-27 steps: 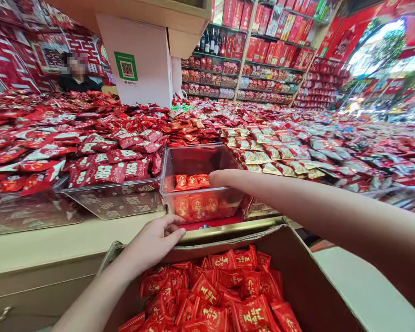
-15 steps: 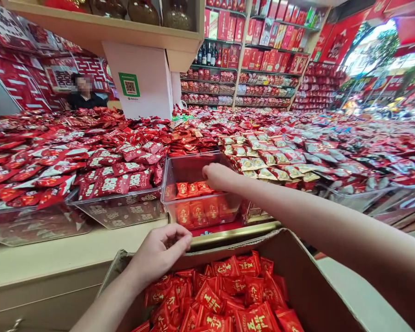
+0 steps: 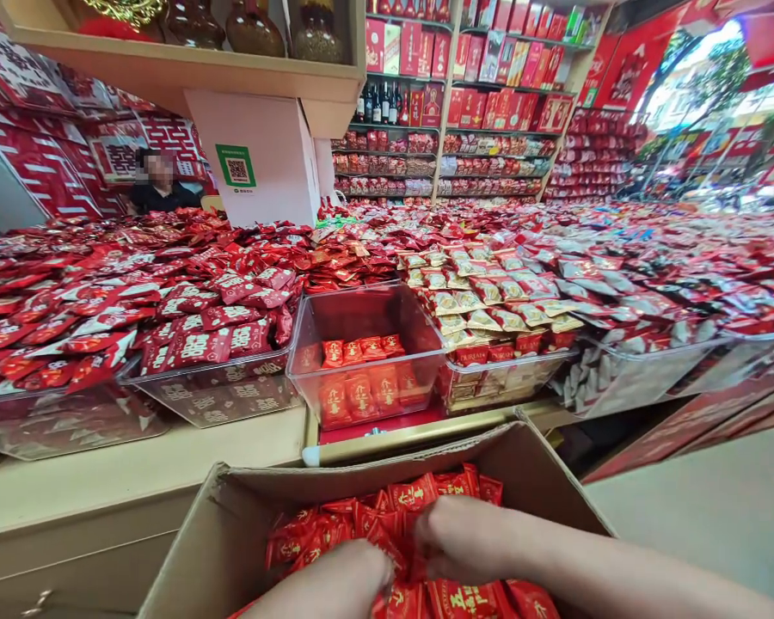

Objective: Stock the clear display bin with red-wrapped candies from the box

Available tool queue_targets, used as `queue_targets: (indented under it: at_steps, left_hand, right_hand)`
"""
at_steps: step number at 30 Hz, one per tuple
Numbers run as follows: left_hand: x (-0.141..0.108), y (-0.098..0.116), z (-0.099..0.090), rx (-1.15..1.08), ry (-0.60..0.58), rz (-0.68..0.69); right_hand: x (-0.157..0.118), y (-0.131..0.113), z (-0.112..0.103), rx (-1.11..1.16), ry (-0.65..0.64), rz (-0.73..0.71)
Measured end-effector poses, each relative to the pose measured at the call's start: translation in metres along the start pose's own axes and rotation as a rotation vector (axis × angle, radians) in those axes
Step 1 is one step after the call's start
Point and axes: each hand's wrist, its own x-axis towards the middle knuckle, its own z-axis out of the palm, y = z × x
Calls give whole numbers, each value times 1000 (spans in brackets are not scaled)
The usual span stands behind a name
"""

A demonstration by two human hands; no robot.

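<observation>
Both hands are down in an open cardboard box (image 3: 232, 507) of red candy packets (image 3: 468, 597) with gold lettering. My left hand (image 3: 352, 578) lies over the packets at the near side, its fingers curled and closed; what they hold is hidden. My right hand (image 3: 468, 537) reaches in from the right, fingers bent down among the packets and closed, with their tips out of sight. Beyond the box stands a clear plastic bin (image 3: 345, 301). Inside it, the same kind of red packets (image 3: 361, 391) stand in neat rows at the front.
Left of this bin is a bin of dark red packets (image 3: 197, 344); to its right, cream and red durian packets (image 3: 490, 314). A gold-edged counter (image 3: 251, 443) runs behind the box. A seated person (image 3: 161, 185) is at the back left. Stocked shelves (image 3: 451, 103) rise behind.
My right hand has left the clear bin and come down into the cardboard box. My left hand has moved from above the box's far edge down to the packets. The view has shifted slightly.
</observation>
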Motion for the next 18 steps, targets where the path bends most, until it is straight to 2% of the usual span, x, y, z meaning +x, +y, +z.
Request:
queue_targets:
  at_steps: [2, 4, 6, 9, 14, 16, 18]
  left_hand:
    - [-6, 10, -17, -48, 64, 23]
    - [-10, 21, -35, -186, 181, 100]
    - [-13, 29, -50, -326, 302, 160]
    - [-17, 36, -64, -507, 410, 189]
    - [-20, 38, -71, -691, 510, 171]
    - [-20, 37, -71, -766, 492, 153]
    - [-18, 36, -70, -855, 423, 159]
  right_hand:
    - [-2, 6, -4, 190, -95, 80]
    - [-4, 4, -14, 459, -149, 77]
    - [-6, -2, -25, 744, -142, 49]
    - [-7, -9, -36, 1084, -84, -31]
    - [-9, -12, -43, 1260, -41, -144]
    - [-9, -12, -41, 1264, 6, -140]
    - [-9, -11, -38, 1236, 58, -101]
